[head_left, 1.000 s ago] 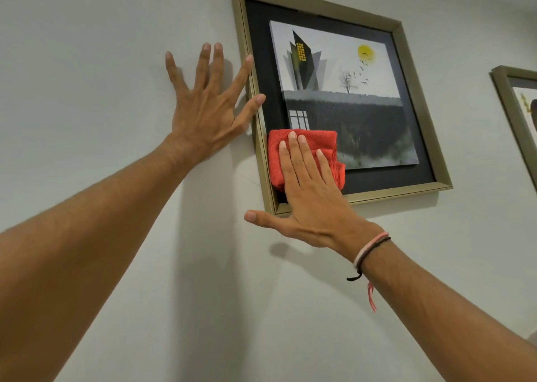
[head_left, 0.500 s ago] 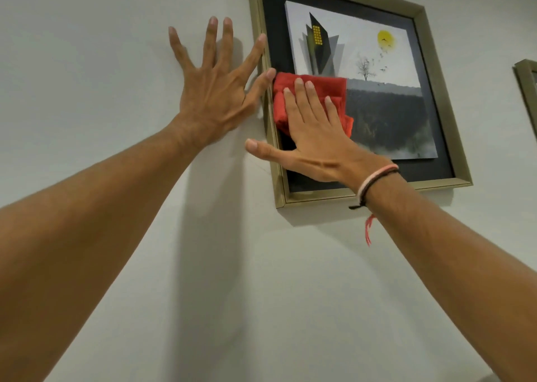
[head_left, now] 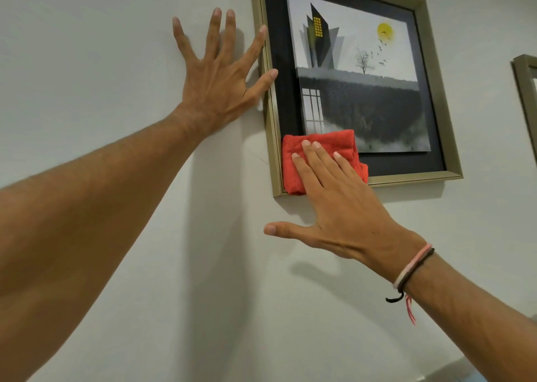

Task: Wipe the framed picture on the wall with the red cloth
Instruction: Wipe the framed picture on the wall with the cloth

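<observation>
Left hand (head_left: 216, 91): lay flat on the wall, fingers spread wide, holding nothing. The forefinger tip and thumb tip touched the left rail of the frame; the other fingers rested on bare wall.
Wall (head_left: 87, 76): plain, pale and matt, filling most of the view. Both forearms cast soft shadows on it below the hands.
Framed picture (head_left: 404, 175): hung on the wall, upper right of centre, its top edge cut off by the view. The frame was a dull gold moulding around a black mount.
Print (head_left: 360, 79): sat raised within the mount and showed a dark angular building with yellow windows, a yellow sun, birds, a bare tree and a dark mass of ground.
Red cloth (head_left: 319, 141): folded into a pad and pressed against the lower left corner of the picture. It covered the black mount, the bottom left corner of the print and part of the bottom rail.
Right hand (head_left: 343, 207): lay open and flat, four fingers extended on top of the cloth and pressing it to the picture, not gripping it. The thumb stuck out sideways below the frame, clear of the cloth.
Wristbands (head_left: 412, 271): pink and dark cords circled the right wrist, with loose ends hanging.
Second frame (head_left: 523, 91): a similar gold moulding, partly visible at the right edge, apart from the first.
</observation>
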The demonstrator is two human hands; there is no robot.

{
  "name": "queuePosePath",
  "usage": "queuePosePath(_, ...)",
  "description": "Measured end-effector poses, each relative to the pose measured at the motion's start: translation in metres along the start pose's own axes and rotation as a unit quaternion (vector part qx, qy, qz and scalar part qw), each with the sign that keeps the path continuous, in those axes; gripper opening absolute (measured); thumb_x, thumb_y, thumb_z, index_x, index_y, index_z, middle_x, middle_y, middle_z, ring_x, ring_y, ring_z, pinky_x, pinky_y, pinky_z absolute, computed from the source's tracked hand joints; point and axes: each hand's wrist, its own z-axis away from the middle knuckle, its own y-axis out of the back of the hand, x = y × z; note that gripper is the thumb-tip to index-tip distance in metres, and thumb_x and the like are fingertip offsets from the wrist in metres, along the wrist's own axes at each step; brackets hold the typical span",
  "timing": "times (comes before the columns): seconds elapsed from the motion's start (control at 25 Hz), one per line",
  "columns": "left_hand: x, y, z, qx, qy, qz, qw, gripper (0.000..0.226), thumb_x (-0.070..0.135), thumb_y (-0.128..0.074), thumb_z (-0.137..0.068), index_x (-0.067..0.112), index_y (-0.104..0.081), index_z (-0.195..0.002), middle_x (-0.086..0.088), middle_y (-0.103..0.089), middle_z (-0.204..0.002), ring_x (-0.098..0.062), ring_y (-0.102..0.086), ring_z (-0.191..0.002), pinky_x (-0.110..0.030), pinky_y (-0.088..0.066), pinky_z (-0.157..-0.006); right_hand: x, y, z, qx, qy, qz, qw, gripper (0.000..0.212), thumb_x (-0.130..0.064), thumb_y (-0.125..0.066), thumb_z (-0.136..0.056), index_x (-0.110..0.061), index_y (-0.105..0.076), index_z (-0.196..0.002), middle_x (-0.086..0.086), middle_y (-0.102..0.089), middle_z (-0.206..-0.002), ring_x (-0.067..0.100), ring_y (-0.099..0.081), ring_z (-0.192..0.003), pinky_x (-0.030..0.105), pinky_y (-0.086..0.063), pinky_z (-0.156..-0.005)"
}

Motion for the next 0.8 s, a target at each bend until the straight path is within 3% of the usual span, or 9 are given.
queuePosePath(0.48, -0.001, 0.001, 0.000, -0.007, -0.005, -0.001, 1.000, 0.080, 0.077, -0.009, -0.095, 0.037, -0.003, -0.164, -0.014, 0.001, -0.176, -0.038, 0.002, -0.162, -0.081, -0.003, -0.117, 0.056, -0.002, 0.022, -0.036, -0.081, 0.037, 0.995, 0.120, -0.096, -0.017, -0.075, -0.013, -0.008, -0.161, 0.011, -0.007, -0.172, 0.025, -0.006, -0.160, 0.047, -0.006, -0.129)
queuePosePath(0.6, 0.000, 0.003, 0.002, -0.024, -0.004, -0.003, 1.000, 0.081, 0.078, -0.007, -0.094, 0.037, -0.002, -0.164, -0.015, 0.001, -0.175, -0.037, 0.002, -0.162, -0.080, -0.003, -0.118, 0.067, 0.005, 0.020, -0.030, -0.086, 0.024, 0.996, 0.084, -0.068, -0.037, -0.093, -0.012, -0.030, -0.154, 0.018, -0.028, -0.165, 0.036, -0.027, -0.153, 0.049, -0.029, -0.122)
queuePosePath(0.68, 0.000, 0.005, 0.003, -0.035, -0.007, 0.004, 0.999, 0.081, 0.077, -0.009, -0.094, 0.037, -0.003, -0.164, -0.015, 0.001, -0.175, -0.036, 0.002, -0.162, -0.078, -0.001, -0.120, 0.068, 0.010, 0.016, 0.004, -0.089, -0.001, 0.996, 0.048, -0.043, -0.045, -0.100, -0.014, -0.048, -0.138, 0.018, -0.043, -0.147, 0.037, -0.044, -0.131, 0.049, -0.048, -0.101)
queuePosePath(0.8, 0.004, 0.015, 0.013, -0.028, -0.008, 0.082, 0.996, 0.077, 0.069, -0.015, -0.099, 0.030, -0.009, -0.165, -0.016, -0.002, -0.175, -0.032, 0.000, -0.163, -0.067, 0.001, -0.126, 0.063, 0.014, 0.016, 0.032, -0.111, -0.051, 0.992, 0.032, -0.024, -0.046, -0.104, -0.010, -0.052, -0.132, 0.016, -0.044, -0.132, 0.033, -0.048, -0.115, 0.043, -0.051, -0.087)
